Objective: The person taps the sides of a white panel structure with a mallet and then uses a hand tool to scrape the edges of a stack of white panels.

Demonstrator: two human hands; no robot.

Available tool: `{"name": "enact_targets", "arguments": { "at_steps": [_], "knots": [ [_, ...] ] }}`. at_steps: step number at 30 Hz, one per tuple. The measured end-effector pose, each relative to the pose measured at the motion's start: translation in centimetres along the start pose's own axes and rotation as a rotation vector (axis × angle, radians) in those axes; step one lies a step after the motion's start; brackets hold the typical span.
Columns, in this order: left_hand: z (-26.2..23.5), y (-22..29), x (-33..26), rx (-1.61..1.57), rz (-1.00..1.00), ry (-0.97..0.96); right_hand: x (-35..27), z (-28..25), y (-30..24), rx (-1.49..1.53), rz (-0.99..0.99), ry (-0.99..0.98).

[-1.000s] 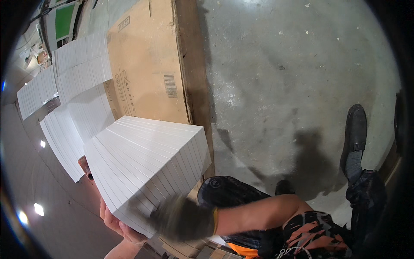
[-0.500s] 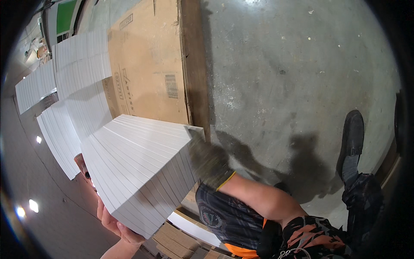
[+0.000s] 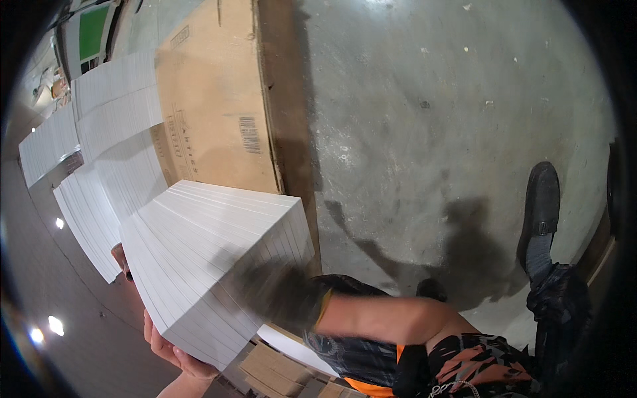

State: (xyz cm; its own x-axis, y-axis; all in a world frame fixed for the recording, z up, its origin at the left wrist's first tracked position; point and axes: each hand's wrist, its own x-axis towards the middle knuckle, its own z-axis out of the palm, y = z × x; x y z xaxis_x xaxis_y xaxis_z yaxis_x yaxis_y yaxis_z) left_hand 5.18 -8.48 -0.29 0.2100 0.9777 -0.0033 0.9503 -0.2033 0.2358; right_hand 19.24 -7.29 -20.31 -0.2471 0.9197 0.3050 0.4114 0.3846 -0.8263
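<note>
Concrete floor (image 3: pixel 431 99) w/ flat cardboard sheet (image 3: pixel 212 99) on it.

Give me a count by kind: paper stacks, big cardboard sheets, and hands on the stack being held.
White paper stacks: 5, the held stack plus four lying behind it at
Big brown cardboard sheet: 1
Hands on the held stack: 2, bare left hand, gloved right hand, blurred
Total: 8

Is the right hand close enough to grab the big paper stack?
Probably yes. The right hand, dark-gloved and blurred, already lies against the near side of the stack, and nothing sits between them. The left hand holds the stack from below.
</note>
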Motion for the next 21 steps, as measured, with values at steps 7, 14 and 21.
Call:
{"name": "enact_targets", "arguments": {
  "at_steps": [7, 14, 21],
  "knots": [
    [-0.6, 0.0, -0.1, 0.027, -0.003, -0.020, 1.2, -3.2, 0.9, 0.102, 0.037, -0.105],
    [-0.2, -0.9, 0.0, 0.140, 0.068, 0.010, 2.0, -5.8, -3.3, 0.565, -0.087, -0.518],
    [0.1, -0.2, -0.4, -0.016, 0.040, 0.071, 1.9, -4.6, -2.0, 0.423, -0.082, -0.592]
  ]
}}
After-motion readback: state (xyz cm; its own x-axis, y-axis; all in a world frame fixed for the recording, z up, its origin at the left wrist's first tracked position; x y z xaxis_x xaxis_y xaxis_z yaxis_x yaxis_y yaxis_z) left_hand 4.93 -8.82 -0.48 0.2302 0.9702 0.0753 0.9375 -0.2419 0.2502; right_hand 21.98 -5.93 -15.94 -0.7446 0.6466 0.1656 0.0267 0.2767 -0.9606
